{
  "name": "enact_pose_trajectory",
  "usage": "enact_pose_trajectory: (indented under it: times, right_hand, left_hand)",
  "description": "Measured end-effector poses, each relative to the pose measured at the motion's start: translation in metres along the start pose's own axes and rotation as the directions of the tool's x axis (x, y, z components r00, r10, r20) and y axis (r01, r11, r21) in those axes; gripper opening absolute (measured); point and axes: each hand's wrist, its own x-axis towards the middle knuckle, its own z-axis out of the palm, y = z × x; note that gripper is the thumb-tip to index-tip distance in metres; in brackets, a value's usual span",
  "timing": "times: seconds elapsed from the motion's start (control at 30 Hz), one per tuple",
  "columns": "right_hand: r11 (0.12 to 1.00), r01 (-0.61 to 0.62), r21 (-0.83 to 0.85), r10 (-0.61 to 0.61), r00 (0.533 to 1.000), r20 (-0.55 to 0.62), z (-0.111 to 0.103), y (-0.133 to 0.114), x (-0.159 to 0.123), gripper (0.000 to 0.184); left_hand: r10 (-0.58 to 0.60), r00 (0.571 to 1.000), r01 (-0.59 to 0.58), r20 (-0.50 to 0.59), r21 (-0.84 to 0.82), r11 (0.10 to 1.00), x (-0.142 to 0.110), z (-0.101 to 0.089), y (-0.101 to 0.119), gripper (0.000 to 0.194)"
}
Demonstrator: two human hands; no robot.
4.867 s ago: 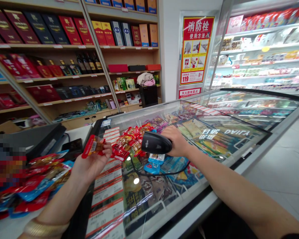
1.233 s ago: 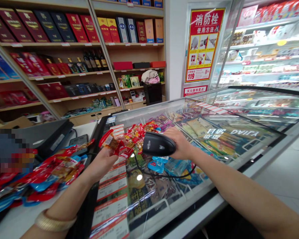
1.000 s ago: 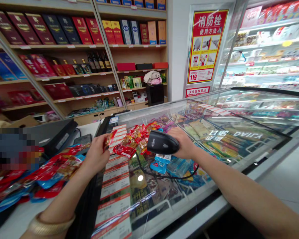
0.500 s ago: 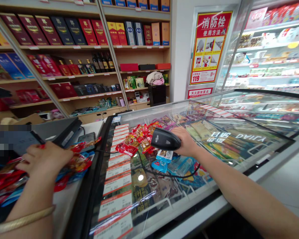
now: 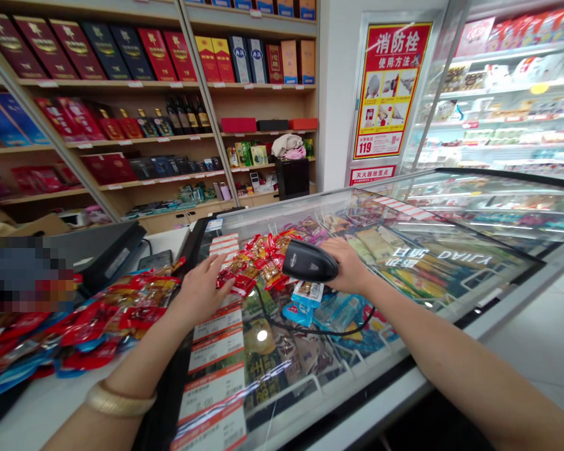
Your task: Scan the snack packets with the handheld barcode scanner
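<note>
My right hand (image 5: 345, 266) is wrapped round a black barcode scanner (image 5: 309, 260), held above the glass lid; its cord hangs in a loop below. My left hand (image 5: 201, 287), a gold bangle on its wrist, is over the glass edge with fingers stretched out and apart. Its fingertips are at the near side of a pile of red snack packets (image 5: 267, 270); whether they touch a packet I cannot tell. Blue snack packets (image 5: 303, 304) lie just below the scanner. A larger heap of red and blue snack packets (image 5: 96, 322) covers the counter left of my left forearm.
The glass-topped freezer (image 5: 310, 388) fills the middle and right, with a column of price labels (image 5: 216, 363) along its left side. A dark device (image 5: 108, 254) and a phone (image 5: 155, 260) are on the counter (image 5: 75, 416). Shelves of boxes (image 5: 225, 106) stand behind.
My left hand has moved right, from the heap on the counter to the red packets on the glass. My right hand still holds the scanner in nearly the same place.
</note>
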Motion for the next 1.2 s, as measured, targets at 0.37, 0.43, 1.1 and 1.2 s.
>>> enact_pose_trajectory:
  times: [0.37,0.43,1.1,1.2]
  right_hand:
    - [1.0,-0.014,0.001,0.014,1.0,0.027,0.0,-0.002,0.0,0.022]
    - [1.0,-0.014,-0.002,0.014,1.0,0.022,0.001,-0.002,0.0,0.024]
    - [0.993,0.042,0.106,-0.04,0.999,-0.019,-0.005,-0.011,0.002,0.028]
    - [0.984,0.067,0.167,-0.069,0.998,0.002,-0.009,-0.022,0.005,0.03]
  left_hand:
    - [-0.176,0.984,0.177,0.02,-0.095,0.98,0.004,0.007,0.003,0.065]
    - [-0.23,0.972,0.217,-0.055,-0.187,0.958,0.002,0.003,0.005,0.063]
    - [-0.093,0.89,0.298,0.446,-0.724,-0.623,-0.017,-0.053,0.026,0.019]
    - [-0.065,0.893,0.318,0.445,-0.727,-0.608,-0.017,-0.051,0.03,0.025]
